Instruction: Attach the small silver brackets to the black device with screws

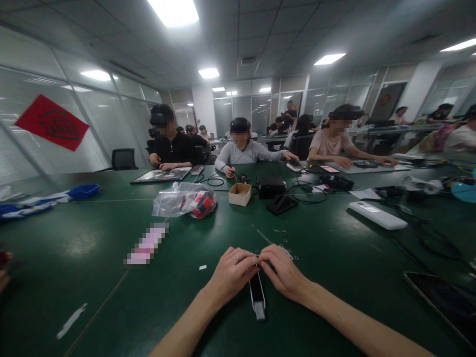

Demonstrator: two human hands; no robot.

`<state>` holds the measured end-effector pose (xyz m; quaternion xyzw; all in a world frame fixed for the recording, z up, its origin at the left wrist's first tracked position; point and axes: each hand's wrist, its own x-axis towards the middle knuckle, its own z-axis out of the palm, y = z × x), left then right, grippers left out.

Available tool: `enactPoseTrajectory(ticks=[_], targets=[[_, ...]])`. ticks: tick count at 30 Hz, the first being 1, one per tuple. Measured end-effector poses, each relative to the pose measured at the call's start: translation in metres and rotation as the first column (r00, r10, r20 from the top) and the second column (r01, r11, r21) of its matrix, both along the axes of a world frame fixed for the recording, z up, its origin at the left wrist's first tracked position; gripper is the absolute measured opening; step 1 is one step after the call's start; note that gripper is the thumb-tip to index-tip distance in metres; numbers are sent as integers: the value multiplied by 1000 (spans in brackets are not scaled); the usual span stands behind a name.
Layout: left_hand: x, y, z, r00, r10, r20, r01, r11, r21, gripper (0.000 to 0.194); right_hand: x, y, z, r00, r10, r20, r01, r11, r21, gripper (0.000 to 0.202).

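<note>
In the middle of the green table (178,297) lies a narrow, elongated object (256,290) with a black centre, a pale frame and a grey block at its near end. I cannot tell its exact kind. My left hand (236,267), with a ring on one finger, closes on its far end from the left. From the right, my right hand (282,272) meets it there, fingertips bent and drawn together. Both sets of fingertips almost touch and hide that far end. Several tiny loose pieces (285,241) lie just beyond my right hand.
Farther off are a clear plastic bag (173,201) with red and black contents, a small open box (240,194) and a black case (270,187). A white device (377,214), cables and a phone (442,302) lie right. Co-workers (243,151) sit across the table.
</note>
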<state>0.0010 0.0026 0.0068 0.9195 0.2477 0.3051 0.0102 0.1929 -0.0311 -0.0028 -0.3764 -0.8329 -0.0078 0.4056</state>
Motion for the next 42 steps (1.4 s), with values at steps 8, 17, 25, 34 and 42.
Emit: enactPoseTrajectory(ticks=[8,17,25,34,42], targets=[[0,1,-2,998,-16,55,13,998,65,15,0,1,-3,999,-18,31,17,999,38,17],[-29,25,5,974,169,-149,-201,950,-240,9,5,10,-6,950,-291,112,299,952,-67,16],[-28,27,3,970,155,-185,-211,917,-338,9,4,9,-2,937,-283,203,319,931,-176,13],[-28,28,0,980,144,-140,-186,910,-369,11,4,9,-1,938,-273,212,317,925,-210,13],[-26,28,0,981,132,-144,-179,900,-397,12,5,11,-2,950,-243,197,285,931,-229,13]])
